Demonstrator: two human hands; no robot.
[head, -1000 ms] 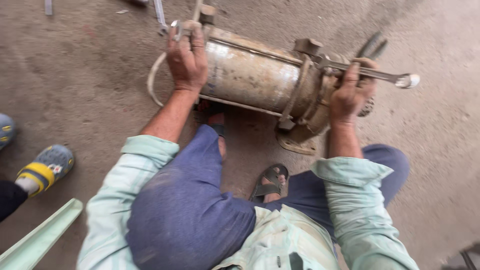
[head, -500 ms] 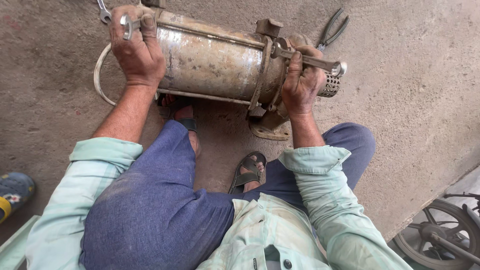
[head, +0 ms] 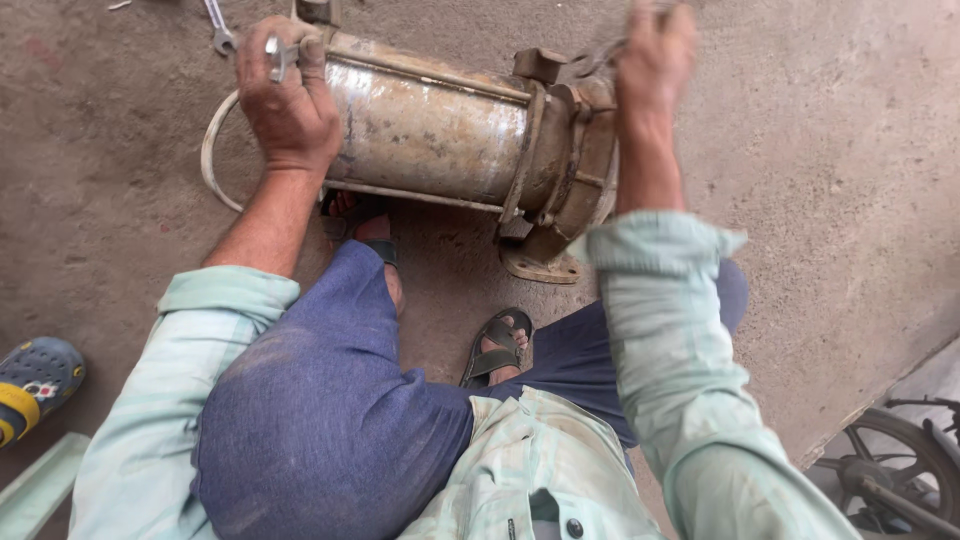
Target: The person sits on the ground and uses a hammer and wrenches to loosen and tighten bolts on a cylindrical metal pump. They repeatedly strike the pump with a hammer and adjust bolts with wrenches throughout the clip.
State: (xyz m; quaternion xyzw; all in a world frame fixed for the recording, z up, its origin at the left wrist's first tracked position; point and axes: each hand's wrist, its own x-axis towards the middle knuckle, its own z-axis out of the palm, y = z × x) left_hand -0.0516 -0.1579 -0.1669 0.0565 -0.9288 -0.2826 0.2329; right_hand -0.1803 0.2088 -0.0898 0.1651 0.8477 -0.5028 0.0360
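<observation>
A rusty steel pump motor (head: 430, 130) lies on its side on the concrete floor in front of my knees. My left hand (head: 290, 100) presses on its left end and grips a small wrench (head: 276, 55) there. My right hand (head: 655, 55) is raised over the cast flange end (head: 570, 160), blurred, closed around a metal tool whose end (head: 590, 62) barely shows beside the fingers. A white hose loop (head: 212, 150) curls out from the left end.
Another spanner (head: 220, 30) lies on the floor behind the pump. Someone else's blue and yellow shoe (head: 35, 385) is at the lower left, beside a pale green board (head: 40, 485). A wheel (head: 905, 465) sits at the lower right. My sandalled foot (head: 497, 345) rests under the pump.
The view has moved closer. My right hand has lifted from the long wrench on the flange end up toward the top edge. My left hand stays on the left end.
</observation>
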